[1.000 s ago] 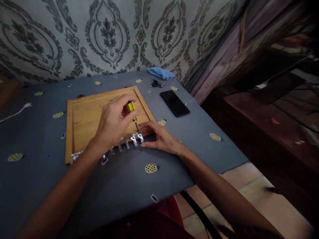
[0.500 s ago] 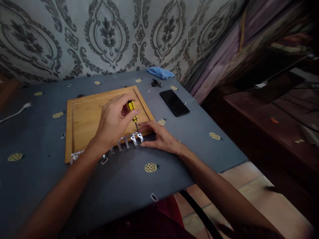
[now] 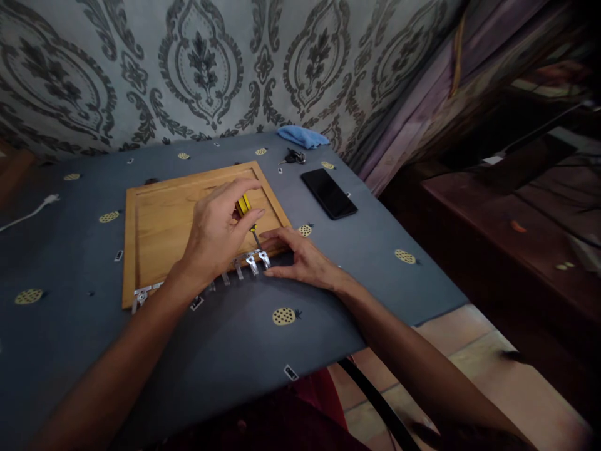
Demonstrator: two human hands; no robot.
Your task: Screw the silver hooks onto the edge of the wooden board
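Observation:
A wooden board [image 3: 159, 219] lies on a grey-blue tablecloth. Along its near edge runs a metal rail of hooks [image 3: 244, 263]. My left hand [image 3: 216, 232] is closed round a yellow-handled screwdriver [image 3: 245, 205], whose tip points down at the rail's right end. My right hand [image 3: 300, 257] rests on the cloth beside that end, its thumb and fingers pinched around the rail's last hooks.
A black phone [image 3: 328, 194] lies right of the board, with keys [image 3: 295, 156] and a blue cloth [image 3: 298, 136] behind it. A white cable [image 3: 32, 210] trails at the far left. The table edge drops off at the right beside dark wooden furniture [image 3: 507, 207].
My left hand has turned slightly on the screwdriver and its handle has tilted a little. My right hand has stayed put.

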